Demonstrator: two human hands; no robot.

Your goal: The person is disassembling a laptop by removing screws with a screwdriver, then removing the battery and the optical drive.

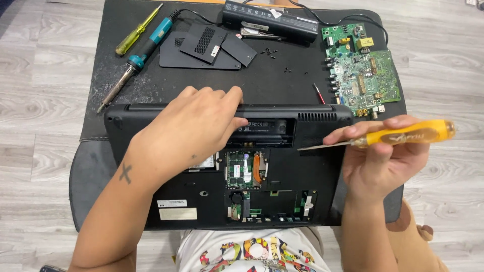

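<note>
A person's left hand (194,126) lies palm-down on the upturned black laptop (322,166), forearm slanting in from the lower left, fingers spread flat with the tips at the rim of the empty battery bay (267,128); its grip is apart, clamped on nothing. The laptop sits on a dark mat (282,80) across the middle of the view, its underside opened to show 3 uncovered compartments. To the right, the right hand (383,156) is raised just off the laptop's right edge, wrist bent, its grip clamped on 1 yellow-handled screwdriver (403,135) held level, the blade pointing left above the case, near the vent grille. On the mat behind, from the left: 1 yellow-green screwdriver (137,31), 1 teal-handled soldering iron (136,63), 3 black cover panels (206,48) overlapping, 1 long black battery pack (269,20), a scatter of small dark screws (269,51) too small to count, and 1 green circuit board (360,68). All rests on a grey wood-look floor (40,100).
</note>
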